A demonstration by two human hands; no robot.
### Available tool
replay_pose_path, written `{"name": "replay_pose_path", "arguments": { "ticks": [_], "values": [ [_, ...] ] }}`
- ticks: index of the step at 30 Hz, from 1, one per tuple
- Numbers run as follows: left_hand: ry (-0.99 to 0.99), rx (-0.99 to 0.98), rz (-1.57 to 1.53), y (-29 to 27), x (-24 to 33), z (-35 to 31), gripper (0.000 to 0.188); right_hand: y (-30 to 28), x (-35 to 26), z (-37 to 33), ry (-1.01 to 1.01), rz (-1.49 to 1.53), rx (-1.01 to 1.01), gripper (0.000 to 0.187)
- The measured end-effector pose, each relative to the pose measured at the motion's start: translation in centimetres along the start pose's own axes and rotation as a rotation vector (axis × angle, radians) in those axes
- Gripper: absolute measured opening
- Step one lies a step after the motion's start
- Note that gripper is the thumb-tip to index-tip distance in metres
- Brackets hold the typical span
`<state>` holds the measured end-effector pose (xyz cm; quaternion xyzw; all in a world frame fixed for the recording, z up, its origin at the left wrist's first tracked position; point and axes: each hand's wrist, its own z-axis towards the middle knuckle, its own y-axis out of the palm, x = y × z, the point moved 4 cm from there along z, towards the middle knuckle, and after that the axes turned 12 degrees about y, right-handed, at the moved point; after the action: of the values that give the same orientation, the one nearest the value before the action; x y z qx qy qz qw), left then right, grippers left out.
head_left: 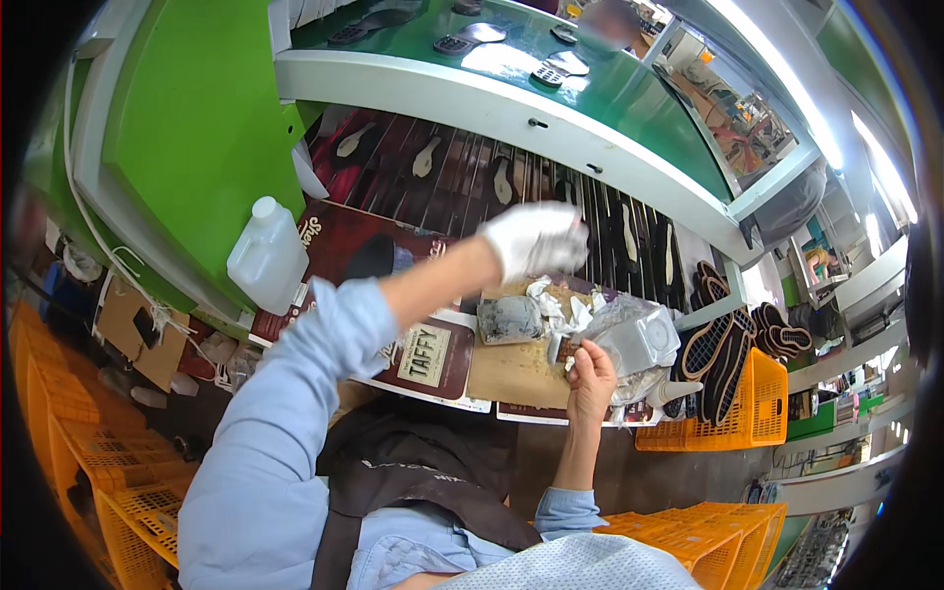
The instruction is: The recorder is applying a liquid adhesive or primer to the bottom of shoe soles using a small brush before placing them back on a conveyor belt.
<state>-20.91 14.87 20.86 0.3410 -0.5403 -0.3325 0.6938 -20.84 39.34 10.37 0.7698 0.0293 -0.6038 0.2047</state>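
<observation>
My left hand (539, 241), in a white glove, reaches over a rack of dark rods (472, 162). It is blurred by motion, so its fingers and anything in them cannot be made out. Pale shoe-sole-shaped pieces (424, 157) lie on the rack beyond it. My bare right hand (593, 382) pinches its fingers together low over the work surface, beside a small brown piece (567, 348); what they hold is hidden. Close by are a grey, smeared container (509, 320), crumpled white tissue (556, 307) and a clear plastic container (639, 339).
A white jug (267, 258) stands left, beside a green panel (202, 147). Above the rack, soles (560, 67) lie on a green belt (393, 34) behind a white rail (492, 98). Dark soles (718, 354) fill an orange crate (757, 403) at right. A nozzle-tipped bottle (674, 391) lies nearby.
</observation>
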Motion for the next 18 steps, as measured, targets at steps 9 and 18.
{"name": "replay_pose_path", "arguments": {
  "ticks": [9,18],
  "values": [
    [0.293,0.290,1.573,-8.9,1.9,-19.5,0.030,-3.1,1.7,-0.1,0.067,0.081,0.053,0.018],
    [-0.036,0.622,2.343,-11.0,3.2,-29.0,0.088,0.0,1.9,-0.4,0.123,0.030,0.037,0.021]
  ]
}}
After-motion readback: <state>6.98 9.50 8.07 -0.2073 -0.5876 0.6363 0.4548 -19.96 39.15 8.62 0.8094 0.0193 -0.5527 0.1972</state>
